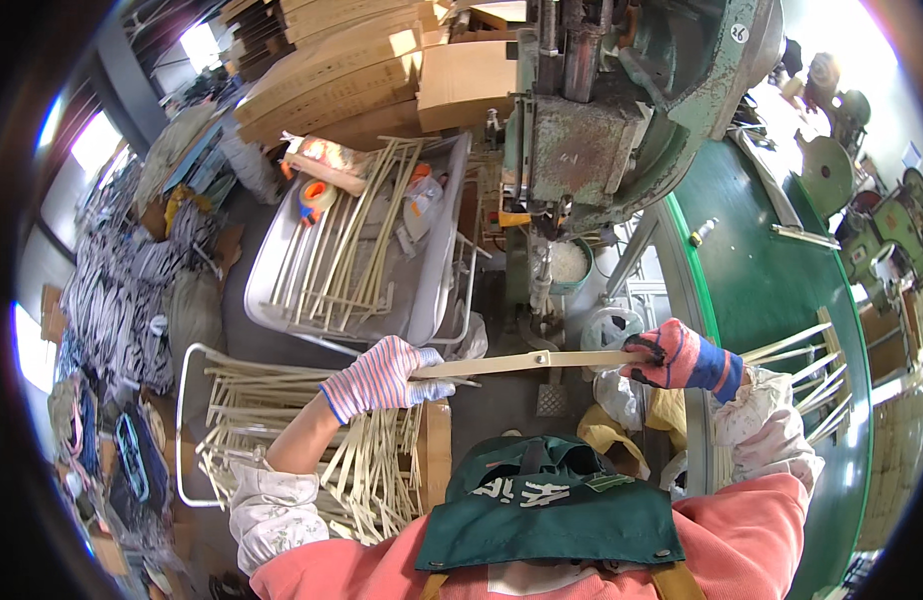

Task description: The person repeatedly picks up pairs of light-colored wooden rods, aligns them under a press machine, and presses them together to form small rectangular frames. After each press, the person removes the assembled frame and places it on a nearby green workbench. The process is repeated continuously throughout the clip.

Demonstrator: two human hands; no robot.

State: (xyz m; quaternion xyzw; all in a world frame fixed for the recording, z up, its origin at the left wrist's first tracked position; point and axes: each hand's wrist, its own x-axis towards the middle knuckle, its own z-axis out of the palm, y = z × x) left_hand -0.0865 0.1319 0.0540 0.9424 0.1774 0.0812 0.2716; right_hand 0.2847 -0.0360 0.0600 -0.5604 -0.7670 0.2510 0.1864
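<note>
Between my hands stretches a cream-coloured flat metal bar [497,364] with a riveted joint near its middle. My left hand [380,378], in a striped glove, is closed on its left end. Around its right end my right hand [684,358] is closed, in a red and blue glove with dark stains. The bar lies nearly level in front of my chest, just below the head of a green press machine [582,150]. A pile of similar cream bars [367,470] lies under my left forearm, beside a white tube frame [189,420].
Ahead on the left stands a white tub [267,270] with bent cream rods [352,250] and a tape roll [317,196]. Cardboard boxes [469,85] are stacked behind it. On my right, a green-topped table [752,260] carries more cream bars [822,375]. A round container [569,265] sits beside the press.
</note>
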